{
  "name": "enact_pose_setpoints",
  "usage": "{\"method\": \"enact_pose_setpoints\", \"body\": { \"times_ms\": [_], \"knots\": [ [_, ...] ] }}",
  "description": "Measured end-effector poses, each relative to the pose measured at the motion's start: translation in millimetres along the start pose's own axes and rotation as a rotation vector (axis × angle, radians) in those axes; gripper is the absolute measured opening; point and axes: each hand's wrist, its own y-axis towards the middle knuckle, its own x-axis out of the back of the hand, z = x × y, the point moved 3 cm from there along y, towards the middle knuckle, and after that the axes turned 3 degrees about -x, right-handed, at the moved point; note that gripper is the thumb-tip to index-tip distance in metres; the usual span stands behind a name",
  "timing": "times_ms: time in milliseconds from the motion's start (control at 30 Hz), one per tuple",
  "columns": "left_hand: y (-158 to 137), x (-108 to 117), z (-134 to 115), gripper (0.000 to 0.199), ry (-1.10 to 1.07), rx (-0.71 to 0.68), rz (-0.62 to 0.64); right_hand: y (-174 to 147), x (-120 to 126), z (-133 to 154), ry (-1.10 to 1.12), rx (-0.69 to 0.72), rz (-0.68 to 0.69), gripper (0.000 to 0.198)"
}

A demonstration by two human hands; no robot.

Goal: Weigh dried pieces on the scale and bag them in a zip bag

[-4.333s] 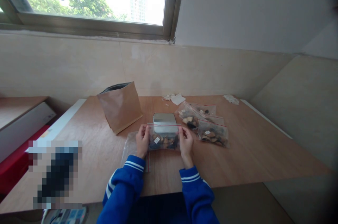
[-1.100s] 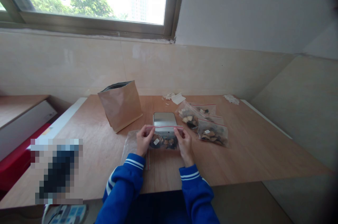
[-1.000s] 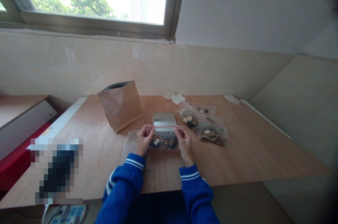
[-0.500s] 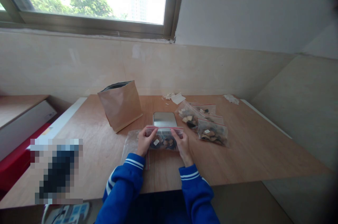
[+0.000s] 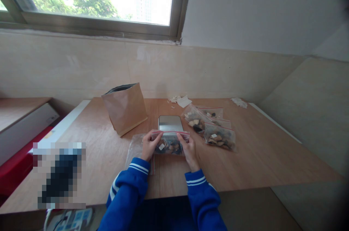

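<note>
A clear zip bag point(image 5: 170, 146) with a red seal line holds dark and tan pieces and a small white packet. My left hand point(image 5: 149, 145) pinches its top edge at the left, thumb along the seal. At the right end of the same edge, my right hand point(image 5: 188, 146) is closed on it too. Just behind the bag lies a flat silver scale-like device point(image 5: 170, 122), its near part covered. An empty-looking clear plastic bag point(image 5: 134, 150) lies flat beneath and beside my left hand.
A brown paper pouch point(image 5: 125, 109) stands with its top open at the back left. Several filled zip bags point(image 5: 219, 139) lie in a pile at the right. Paper scraps point(image 5: 184, 101) sit near the wall. A blurred-out dark object point(image 5: 62, 174) is at the left front of the wooden table point(image 5: 259, 158).
</note>
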Motion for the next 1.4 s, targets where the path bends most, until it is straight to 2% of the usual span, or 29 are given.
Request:
{"method": "enact_pose_setpoints", "body": {
  "times_ms": [267,433,533,700,1167,1400],
  "knots": [
    [0,-3,-1,0.027,0.001,0.03,0.019,0,-2,1,0.024,0.04,0.009,0.033],
    [-1,-5,4,0.03,-0.026,0.069,0.021,-1,-7,0,0.014,0.066,0.117,0.029],
    [-1,-7,5,0.027,-0.047,0.022,0.076,-1,-8,-1,0.021,0.073,0.155,0.026],
    [0,-7,2,0.023,-0.063,-0.032,0.103,-2,-8,-1,0.037,0.056,0.173,0.025],
    [-1,-7,-2,0.027,-0.066,0.021,0.132,-4,-12,5,0.005,0.094,0.186,0.024],
    [0,-5,-2,0.029,-0.023,-0.033,0.076,-4,-12,2,-0.006,0.081,0.2,0.023]
  ]
}}
